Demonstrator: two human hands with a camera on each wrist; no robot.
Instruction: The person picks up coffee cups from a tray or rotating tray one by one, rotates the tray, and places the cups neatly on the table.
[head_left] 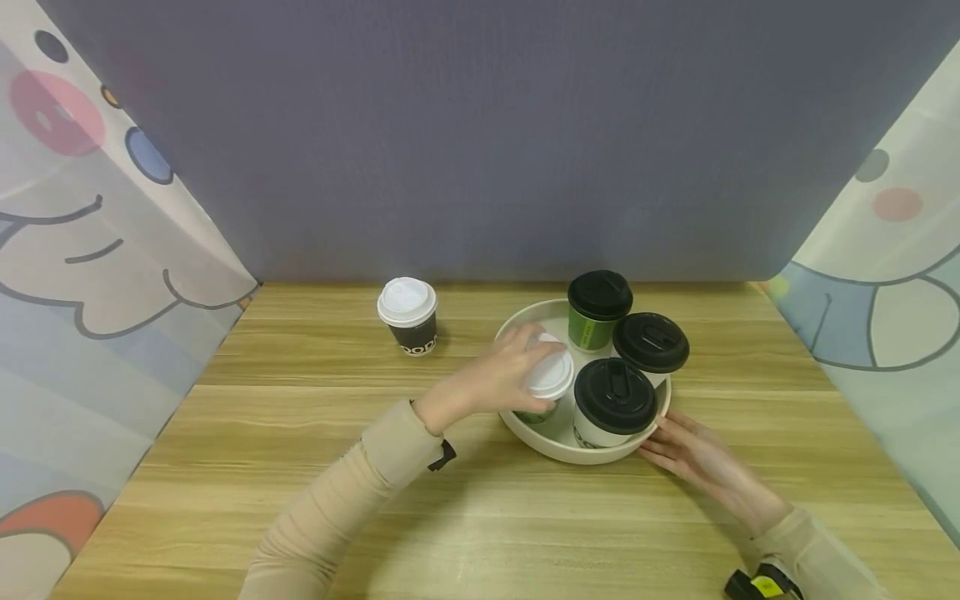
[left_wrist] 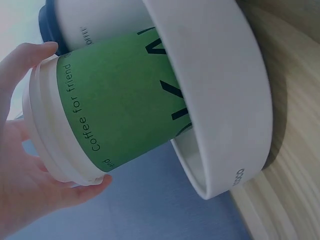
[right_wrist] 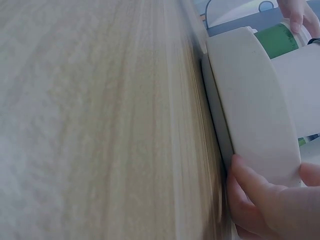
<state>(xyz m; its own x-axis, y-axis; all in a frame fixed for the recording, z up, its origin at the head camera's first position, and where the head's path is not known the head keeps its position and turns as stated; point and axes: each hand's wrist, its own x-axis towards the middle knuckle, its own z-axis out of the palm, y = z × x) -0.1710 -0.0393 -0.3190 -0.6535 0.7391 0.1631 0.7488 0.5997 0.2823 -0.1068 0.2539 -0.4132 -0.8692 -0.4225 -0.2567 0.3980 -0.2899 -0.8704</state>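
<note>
My left hand holds a green paper cup with a white lid, thumb and fingers spread round the lid's edge. In the left wrist view, this green cup stands with its lower part inside the round white tray, behind the raised wall. On the tray's near right side, my right hand grips the wall, with the thumb at the rim and the fingers low on the outside. Also in the tray are a green cup with a black lid and two white cups with black lids.
A dark cup with a white lid stands on the wooden table, left of the tray. A grey panel rises along the table's back edge. Printed curtains hang at both sides.
</note>
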